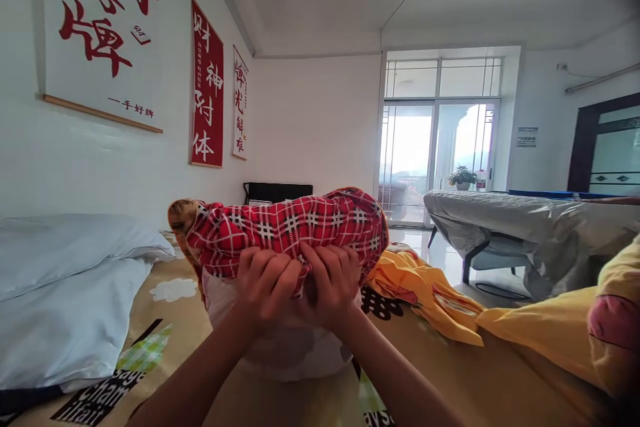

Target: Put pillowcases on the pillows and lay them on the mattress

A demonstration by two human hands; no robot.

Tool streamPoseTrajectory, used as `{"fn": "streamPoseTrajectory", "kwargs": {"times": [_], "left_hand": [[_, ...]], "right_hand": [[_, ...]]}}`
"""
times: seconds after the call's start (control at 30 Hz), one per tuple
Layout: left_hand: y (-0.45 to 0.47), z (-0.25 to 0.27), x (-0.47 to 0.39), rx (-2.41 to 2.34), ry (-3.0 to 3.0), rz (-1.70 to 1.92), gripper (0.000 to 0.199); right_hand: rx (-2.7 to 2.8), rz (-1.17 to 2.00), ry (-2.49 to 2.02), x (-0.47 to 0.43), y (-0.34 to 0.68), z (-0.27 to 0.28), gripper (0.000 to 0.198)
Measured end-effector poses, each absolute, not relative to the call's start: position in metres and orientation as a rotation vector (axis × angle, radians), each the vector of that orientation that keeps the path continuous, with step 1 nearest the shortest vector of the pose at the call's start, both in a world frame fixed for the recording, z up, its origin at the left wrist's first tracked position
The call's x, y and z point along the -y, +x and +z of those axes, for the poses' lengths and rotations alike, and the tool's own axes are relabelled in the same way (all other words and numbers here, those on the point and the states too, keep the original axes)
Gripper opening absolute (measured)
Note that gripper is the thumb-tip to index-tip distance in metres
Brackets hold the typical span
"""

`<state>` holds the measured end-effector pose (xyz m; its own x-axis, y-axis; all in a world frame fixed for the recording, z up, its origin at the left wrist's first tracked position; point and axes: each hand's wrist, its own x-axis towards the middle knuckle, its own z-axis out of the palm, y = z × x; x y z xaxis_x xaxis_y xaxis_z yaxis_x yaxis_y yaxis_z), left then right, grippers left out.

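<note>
A bulky bundle of red plaid cloth [280, 220] with an orange edge rises from the bed in front of me. A brown, furry-looking tip [183, 215] sticks out at its left end. Beneath the plaid hangs a whitish, partly see-through piece [300, 347]; its exact kind is unclear. My left hand [265, 285] has its fingers curled into the near side of the plaid cloth. Close beside it, my right hand [331, 282] grips the same cloth with bent fingers. Both thumbs are mostly hidden between the hands.
White pillows [75, 287] lie at the left on a tan patterned bedsheet [420, 373]. Yellow cloth [430, 287] spreads to the right. Beyond it are a plastic-covered table [515, 217], a grey chair [500, 257] and glass sliding doors [440, 147]. Scrolls [207, 87] hang on the left wall.
</note>
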<state>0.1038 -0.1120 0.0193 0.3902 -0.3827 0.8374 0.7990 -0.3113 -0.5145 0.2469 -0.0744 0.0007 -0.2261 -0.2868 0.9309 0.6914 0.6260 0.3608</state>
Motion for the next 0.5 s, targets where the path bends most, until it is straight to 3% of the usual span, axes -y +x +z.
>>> {"fn": "streamPoseTrajectory", "kwargs": {"times": [0.3, 0.5], "left_hand": [[0.083, -0.006, 0.081, 0.404, -1.503, -1.077, 0.016], [0.05, 0.003, 0.067, 0.733, -1.309, -1.044, 0.017]], "right_hand": [[1.45, -0.717, -0.312, 0.051, 0.25, -0.007, 0.03], [1.636, -0.976, -0.262, 0.044, 0.254, -0.025, 0.023]]}}
